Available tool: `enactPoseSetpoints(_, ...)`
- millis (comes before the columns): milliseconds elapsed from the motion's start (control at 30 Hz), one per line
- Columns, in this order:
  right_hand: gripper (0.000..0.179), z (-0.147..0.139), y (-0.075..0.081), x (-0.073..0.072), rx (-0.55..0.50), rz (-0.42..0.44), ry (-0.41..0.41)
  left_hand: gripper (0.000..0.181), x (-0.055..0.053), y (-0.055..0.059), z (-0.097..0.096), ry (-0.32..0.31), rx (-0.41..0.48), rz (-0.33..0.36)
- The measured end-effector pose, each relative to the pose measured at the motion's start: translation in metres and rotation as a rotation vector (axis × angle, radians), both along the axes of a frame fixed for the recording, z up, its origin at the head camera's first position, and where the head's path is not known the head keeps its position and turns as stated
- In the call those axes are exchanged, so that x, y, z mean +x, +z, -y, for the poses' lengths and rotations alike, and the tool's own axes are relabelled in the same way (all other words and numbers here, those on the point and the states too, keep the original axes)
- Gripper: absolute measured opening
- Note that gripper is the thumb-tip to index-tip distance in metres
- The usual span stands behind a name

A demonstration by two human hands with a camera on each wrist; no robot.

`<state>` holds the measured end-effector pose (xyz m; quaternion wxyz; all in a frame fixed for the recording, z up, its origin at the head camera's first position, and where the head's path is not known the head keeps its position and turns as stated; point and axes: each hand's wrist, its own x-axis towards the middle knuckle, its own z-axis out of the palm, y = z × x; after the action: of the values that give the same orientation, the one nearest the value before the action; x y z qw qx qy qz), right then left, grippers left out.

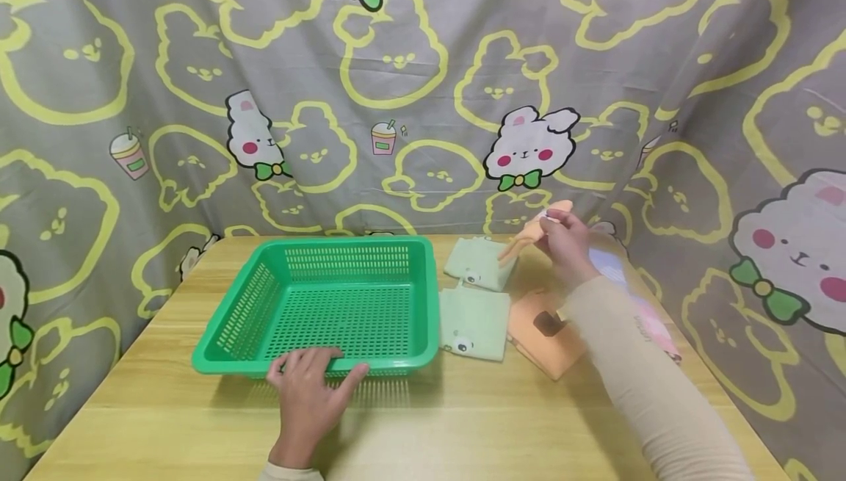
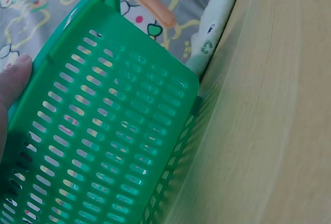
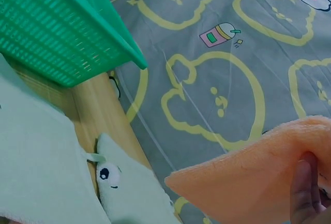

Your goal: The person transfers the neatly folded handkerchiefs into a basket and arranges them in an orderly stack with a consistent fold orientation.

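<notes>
My right hand [image 1: 567, 240] pinches a folded orange towel [image 1: 537, 228] between thumb and fingers, raised above the table's back right. In the right wrist view the fluffy orange towel [image 3: 248, 175] hangs from the fingertips. My left hand [image 1: 307, 396] grips the front rim of a green plastic basket [image 1: 431, 305], fingers over the edge; the left wrist view shows its thumb [image 2: 18, 79] at the rim. Two folded pale green towels, a rear one [image 1: 471, 257] and a front one [image 1: 474, 316], lie beside the basket. Another orange towel [image 1: 551, 356] with a dark patch lies below my right forearm.
Blue cloth [image 1: 606, 266] and pink cloth [image 1: 654, 323] lie along the table's right side, partly hidden by the right arm. The wooden table [image 1: 423, 437] ends at a grey patterned curtain [image 1: 423, 121] behind and at both sides.
</notes>
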<state>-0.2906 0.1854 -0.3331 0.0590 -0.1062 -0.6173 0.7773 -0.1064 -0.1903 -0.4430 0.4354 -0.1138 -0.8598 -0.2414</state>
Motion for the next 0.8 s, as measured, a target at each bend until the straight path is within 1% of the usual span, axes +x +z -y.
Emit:
enactPoseSetpoints(167, 0.018, 0.004, 0.001, 0.000, -0.034, -0.007, 0.005, 0.067, 0.000, 0.000, 0.000, 0.000, -0.002, -0.004)
enactPoseSetpoints(300, 0.014, 0.007, 0.002, 0.002, -0.011, 0.007, -0.006, 0.068, -0.001, -0.001, 0.000, 0.003, -0.012, -0.016)
enactPoseSetpoints(367, 0.012, 0.008, 0.002, 0.002, -0.023, 0.004, -0.009, 0.068, -0.001, -0.001, 0.000, 0.005, -0.017, -0.020)
enactPoseSetpoints(567, 0.007, 0.011, 0.001, 0.005, -0.077, -0.044, 0.032, 0.068, -0.001, -0.001, 0.000, 0.006, -0.017, -0.028)
enactPoseSetpoints(800, 0.006, 0.014, 0.000, 0.006, -0.094, -0.033, 0.036, 0.067, -0.001, -0.002, 0.000, 0.004, -0.013, -0.028)
